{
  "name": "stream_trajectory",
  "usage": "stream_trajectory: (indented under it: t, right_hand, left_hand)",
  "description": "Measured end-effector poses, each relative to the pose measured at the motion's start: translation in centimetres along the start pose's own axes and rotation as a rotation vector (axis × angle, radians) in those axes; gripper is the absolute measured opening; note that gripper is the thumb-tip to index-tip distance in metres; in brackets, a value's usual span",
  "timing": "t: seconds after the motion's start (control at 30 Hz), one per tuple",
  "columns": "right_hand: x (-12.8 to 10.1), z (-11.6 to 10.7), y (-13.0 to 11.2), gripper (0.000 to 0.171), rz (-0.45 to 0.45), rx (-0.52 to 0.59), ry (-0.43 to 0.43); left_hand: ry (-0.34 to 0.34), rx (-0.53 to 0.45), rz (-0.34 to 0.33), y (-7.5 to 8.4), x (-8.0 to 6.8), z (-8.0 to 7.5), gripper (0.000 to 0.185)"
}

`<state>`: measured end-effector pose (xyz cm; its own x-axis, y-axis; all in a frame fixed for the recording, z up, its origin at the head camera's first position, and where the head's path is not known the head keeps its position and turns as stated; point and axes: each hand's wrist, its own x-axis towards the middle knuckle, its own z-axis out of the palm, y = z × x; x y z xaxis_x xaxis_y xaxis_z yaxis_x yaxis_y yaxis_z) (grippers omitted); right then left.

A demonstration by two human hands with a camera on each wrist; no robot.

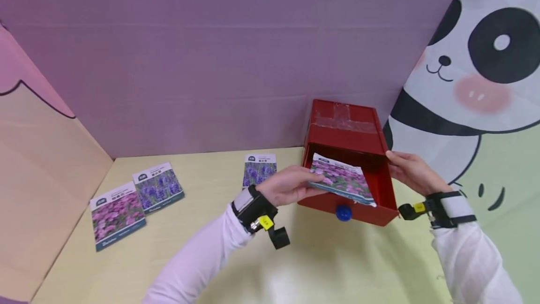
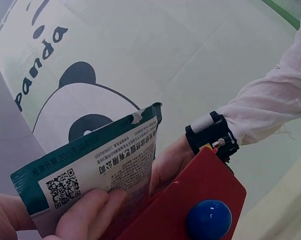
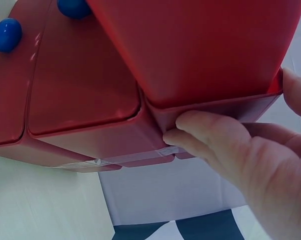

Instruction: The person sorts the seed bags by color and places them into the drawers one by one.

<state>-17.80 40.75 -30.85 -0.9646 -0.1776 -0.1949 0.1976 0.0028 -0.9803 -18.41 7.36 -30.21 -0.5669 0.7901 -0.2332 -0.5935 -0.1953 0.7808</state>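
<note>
Red drawer (image 1: 381,191) gripped by right hand (image 1: 411,172); left hand (image 1: 287,186) fingers pinch seed packet (image 1: 342,179) (over it).

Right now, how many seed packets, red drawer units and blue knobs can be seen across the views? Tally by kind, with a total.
Seed packets: 4 (one held by the left hand over the open drawer, three on the table)
Red drawer units: 1
Blue knobs: 3 (open drawer's, two more in the right wrist view)
Total: 8
</note>
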Motion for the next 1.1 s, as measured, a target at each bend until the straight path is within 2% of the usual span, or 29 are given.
stream_trajectory:
  t: [0.33, 0.7, 0.93, 1.1]
  right_hand:
    - [0.0, -0.1, 0.1, 0.028, -0.027, 0.043, -0.033]
    - [-0.1, 0.0, 0.1, 0.024, -0.002, -0.019, 0.003]
    - [-0.2, 0.0, 0.0, 0.024, -0.010, -0.005, -0.004]
    - [-0.2, 0.0, 0.2, 0.023, -0.017, 0.000, -0.003]
  left_hand:
    - [0.006, -0.067, -0.024, 0.2, 0.2, 0.1, 0.037]
    - [0.023, -0.142, -0.044, 0.3, 0.2, 0.3, 0.042]
    - [-0.014, -0.163, -0.008, 0.7, 0.0, 0.4, 0.043]
    - [-0.035, -0.245, 0.005, 1.0, 0.1, 0.7, 0.045]
